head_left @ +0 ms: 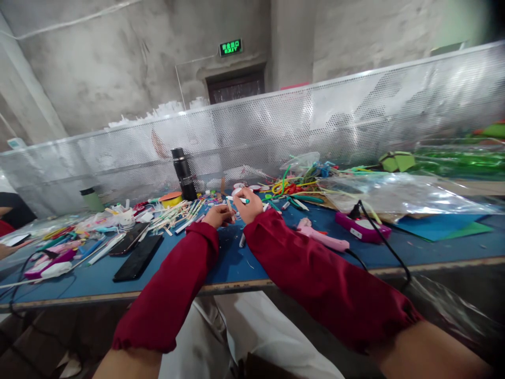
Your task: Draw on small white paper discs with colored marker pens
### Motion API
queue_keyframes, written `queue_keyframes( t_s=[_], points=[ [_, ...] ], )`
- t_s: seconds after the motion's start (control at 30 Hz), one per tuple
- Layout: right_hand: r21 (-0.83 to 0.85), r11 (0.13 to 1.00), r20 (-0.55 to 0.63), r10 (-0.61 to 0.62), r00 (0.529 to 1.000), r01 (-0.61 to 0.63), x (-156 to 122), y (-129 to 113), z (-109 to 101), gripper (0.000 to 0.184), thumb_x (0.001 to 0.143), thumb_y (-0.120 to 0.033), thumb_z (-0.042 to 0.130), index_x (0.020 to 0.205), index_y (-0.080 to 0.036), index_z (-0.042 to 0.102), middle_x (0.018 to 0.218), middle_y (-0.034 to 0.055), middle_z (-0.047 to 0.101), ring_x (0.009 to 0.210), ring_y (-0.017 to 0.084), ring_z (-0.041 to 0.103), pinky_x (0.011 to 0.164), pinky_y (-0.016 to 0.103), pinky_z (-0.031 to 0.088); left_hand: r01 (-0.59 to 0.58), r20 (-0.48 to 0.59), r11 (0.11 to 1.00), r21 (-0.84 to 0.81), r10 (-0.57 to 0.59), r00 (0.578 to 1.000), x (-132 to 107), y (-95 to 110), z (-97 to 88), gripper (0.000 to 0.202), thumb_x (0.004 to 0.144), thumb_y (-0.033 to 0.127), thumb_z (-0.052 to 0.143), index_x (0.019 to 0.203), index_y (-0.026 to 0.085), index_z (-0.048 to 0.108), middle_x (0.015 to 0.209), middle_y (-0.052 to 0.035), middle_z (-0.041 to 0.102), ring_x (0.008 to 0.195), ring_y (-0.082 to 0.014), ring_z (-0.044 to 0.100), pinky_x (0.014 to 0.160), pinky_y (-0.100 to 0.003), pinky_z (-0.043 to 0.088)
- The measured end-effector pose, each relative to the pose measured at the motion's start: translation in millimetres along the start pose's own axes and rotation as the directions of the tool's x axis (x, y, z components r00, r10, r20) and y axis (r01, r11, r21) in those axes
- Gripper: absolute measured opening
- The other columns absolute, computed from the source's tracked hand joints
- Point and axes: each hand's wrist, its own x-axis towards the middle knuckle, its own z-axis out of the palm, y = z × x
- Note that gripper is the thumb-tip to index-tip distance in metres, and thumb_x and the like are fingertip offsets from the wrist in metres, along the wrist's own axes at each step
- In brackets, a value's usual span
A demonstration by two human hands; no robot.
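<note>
Head view, mid-frame: gripping a green-tipped white stick (242, 200) in right hand (249, 207) fingers, pinching a thin stick (230, 206) in left hand (218, 215), above blue desk (236, 263).

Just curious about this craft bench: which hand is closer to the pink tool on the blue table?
Right. The right hand, gripping a white stick, is to the left of the pink tool and beyond it; the left hand is farther left.
</note>
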Motion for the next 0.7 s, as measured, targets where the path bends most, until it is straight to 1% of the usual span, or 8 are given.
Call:
queue_keyframes(
  t_s=[0.13,0.3,0.43,0.57,0.7],
  points=[
    [0.001,0.999,-0.022,0.044,0.999,-0.044,0.6,0.3,0.2,0.013,0.083,-0.033,0.056,0.073,-0.026,0.056,0.074,-0.0007,0.068,0.075,0.019,0.064,0.074,0.031,0.049,0.013,-0.002,1.000,-0.016,-0.013,1.000,2.0,-2.2,-0.4,0.019,0.083,0.033,0.076,0.090,0.018,0.068,0.083,-0.0028,0.075,0.073,-0.0150,0.072,0.056,-0.019,0.044],
    [0.010,1.000,-0.009,0.001,1.000,-0.001,0.4,1.2,0.8,0.014,0.084,-0.034,0.054,0.072,-0.026,0.055,0.075,-0.0004,0.068,0.075,0.018,0.064,0.075,0.031,0.049,0.003,0.009,1.000,-0.023,-0.003,1.000,3.0,-3.5,-0.7,0.017,0.083,0.032,0.076,0.088,0.018,0.067,0.082,-0.0021,0.074,0.071,-0.0144,0.071,0.055,-0.019,0.043],
    [-0.002,0.999,-0.021,0.035,0.999,-0.035,0.8,2.4,1.0,0.014,0.083,-0.035,0.054,0.073,-0.026,0.055,0.075,0.0002,0.068,0.076,0.019,0.064,0.075,0.032,0.049,0.007,-0.001,1.000,-0.017,-0.007,1.000,2.4,-2.7,-0.4,0.019,0.083,0.034,0.076,0.090,0.018,0.068,0.083,-0.0029,0.075,0.072,-0.0151,0.071,0.055,-0.020,0.044],
    [0.006,1.000,-0.012,0.002,1.000,-0.002,0.6,2.9,1.5,0.015,0.084,-0.036,0.054,0.073,-0.026,0.056,0.076,-0.0001,0.068,0.076,0.019,0.065,0.074,0.031,0.049,0.014,0.000,1.000,-0.009,-0.014,1.000,2.3,-2.1,-0.5,0.019,0.083,0.033,0.077,0.091,0.018,0.069,0.084,-0.0030,0.075,0.073,-0.0155,0.072,0.057,-0.020,0.045],
    [0.018,0.999,-0.009,0.041,0.999,-0.041,0.4,3.5,1.4,0.014,0.084,-0.036,0.054,0.074,-0.026,0.056,0.075,-0.0001,0.068,0.075,0.019,0.065,0.073,0.031,0.049,0.014,0.000,0.999,-0.031,-0.014,1.000,2.7,-2.6,-0.8,0.018,0.084,0.032,0.075,0.090,0.018,0.067,0.082,-0.0021,0.074,0.071,-0.0142,0.071,0.054,-0.019,0.043]
  ],
)
